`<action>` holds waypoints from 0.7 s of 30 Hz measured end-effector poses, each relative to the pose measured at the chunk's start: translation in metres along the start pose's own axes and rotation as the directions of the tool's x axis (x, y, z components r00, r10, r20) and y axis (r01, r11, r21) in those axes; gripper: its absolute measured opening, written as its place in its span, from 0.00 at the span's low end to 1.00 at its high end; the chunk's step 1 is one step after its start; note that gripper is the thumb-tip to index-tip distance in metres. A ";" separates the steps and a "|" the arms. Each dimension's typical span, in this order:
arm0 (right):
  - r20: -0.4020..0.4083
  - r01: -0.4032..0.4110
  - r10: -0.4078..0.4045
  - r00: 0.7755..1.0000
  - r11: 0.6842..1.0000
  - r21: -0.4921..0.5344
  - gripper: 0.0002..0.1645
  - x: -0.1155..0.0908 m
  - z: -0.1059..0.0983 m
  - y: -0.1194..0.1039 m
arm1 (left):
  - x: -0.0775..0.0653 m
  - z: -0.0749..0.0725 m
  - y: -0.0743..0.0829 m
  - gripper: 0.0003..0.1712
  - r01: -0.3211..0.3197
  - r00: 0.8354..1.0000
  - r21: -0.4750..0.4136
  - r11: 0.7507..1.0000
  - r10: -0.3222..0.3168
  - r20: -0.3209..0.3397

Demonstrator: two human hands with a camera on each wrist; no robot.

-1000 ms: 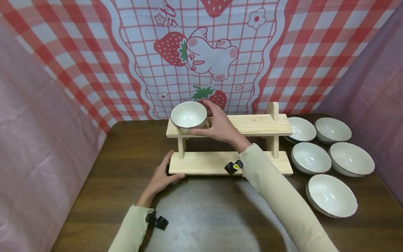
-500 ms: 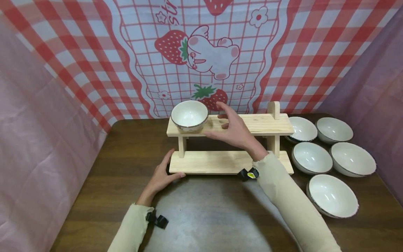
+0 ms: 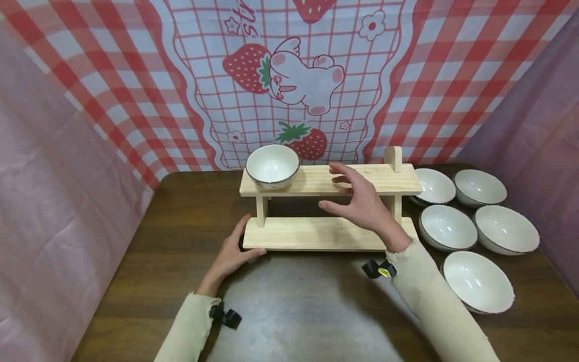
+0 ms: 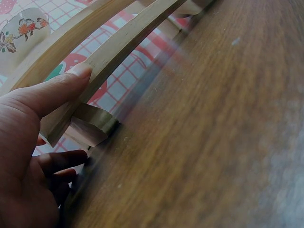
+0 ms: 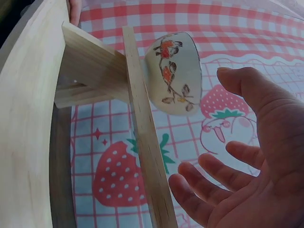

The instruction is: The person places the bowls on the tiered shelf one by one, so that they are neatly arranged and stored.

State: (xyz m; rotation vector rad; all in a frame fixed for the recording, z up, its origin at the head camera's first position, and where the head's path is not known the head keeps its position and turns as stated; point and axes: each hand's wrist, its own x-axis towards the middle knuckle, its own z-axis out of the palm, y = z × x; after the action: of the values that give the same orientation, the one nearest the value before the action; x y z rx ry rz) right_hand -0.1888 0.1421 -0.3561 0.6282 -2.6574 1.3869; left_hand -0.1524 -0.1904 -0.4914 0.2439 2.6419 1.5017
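Observation:
A two-tier wooden display rack (image 3: 316, 234) stands on the table. One white bowl (image 3: 273, 166) sits upright on the left end of its upper shelf; the right wrist view shows the bowl's (image 5: 175, 76) painted flowers and leaves. My left hand (image 3: 232, 254) holds the rack's lower left corner, thumb along the front edge of the lower board (image 4: 118, 50), fingers at its end. My right hand (image 3: 362, 201) is in front of the upper shelf's right half, away from the bowl, fingers spread and loosely bent with nothing in them.
Several white bowls stand grouped right of the rack, the nearest bowl (image 3: 478, 282) beside my right sleeve. An upright peg (image 3: 394, 159) rises at the upper shelf's right end. A strawberry-print cloth (image 3: 298, 80) hangs behind the brown table (image 3: 172, 241).
My right hand has let go of the bowl on the upper shelf and moved right and toward me. The bowl stays there. My left hand has kept its place on the rack.

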 end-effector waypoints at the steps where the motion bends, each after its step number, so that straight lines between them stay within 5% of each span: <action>1: -0.008 -0.002 0.002 1.000 1.000 -0.001 0.52 -0.004 -0.002 0.001 | 0.000 0.000 0.000 0.60 0.001 1.000 0.001 1.000 -0.001 -0.001; 21: -0.158 -0.011 -0.018 0.987 0.983 -0.182 0.49 -0.066 -0.041 0.014 | 0.000 -0.001 0.002 0.60 0.005 1.000 0.005 1.000 -0.005 0.012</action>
State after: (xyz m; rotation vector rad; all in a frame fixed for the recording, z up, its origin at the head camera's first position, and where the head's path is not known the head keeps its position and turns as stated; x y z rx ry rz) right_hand -0.1386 0.2029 -0.3595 0.4810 -2.6136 1.1227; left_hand -0.1519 -0.1902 -0.4894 0.2460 2.6349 1.4873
